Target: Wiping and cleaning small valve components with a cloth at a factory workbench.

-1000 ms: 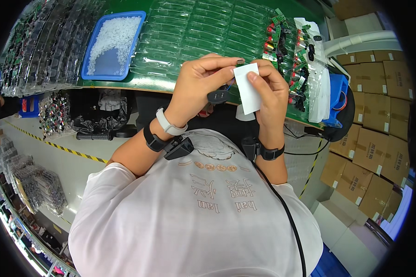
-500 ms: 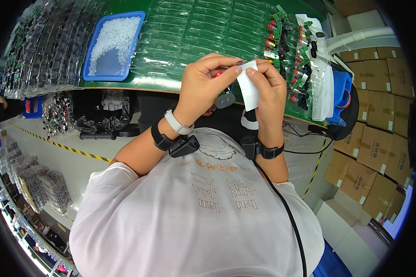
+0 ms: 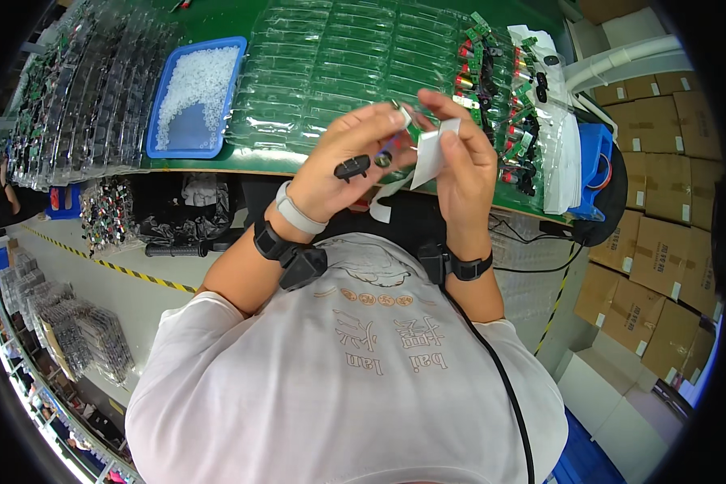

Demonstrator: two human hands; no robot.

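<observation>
The left hand [image 3: 343,157] is holding a small black plastic part [image 3: 352,168] with a bluish-red bit beside it, its fingers [image 3: 379,121] curling together around that piece. The right hand [image 3: 464,165] is pinching a small white rectangular paper slip [image 3: 429,155], with thumb and forefinger clamping on its upper edge. Both hands are hovering just above the near edge of the green counter [image 3: 218,161], close to each other, the slip nearly touching the left fingertips. A second white strip [image 3: 383,202] is hanging below the hands; I cannot tell what it is attached to.

On the counter, rows of clear plastic blister trays [image 3: 331,64] are lying side by side. A blue rectangular plastic tray of white pellets [image 3: 194,97] is sitting to the left of them. To the right, small green circuit boards with red and black parts [image 3: 500,81] are lying in a clear tray. Brown cardboard boxes [image 3: 669,202] are stacking up at the far right, off the counter. Each wrist is wearing a black strap with a black module.
</observation>
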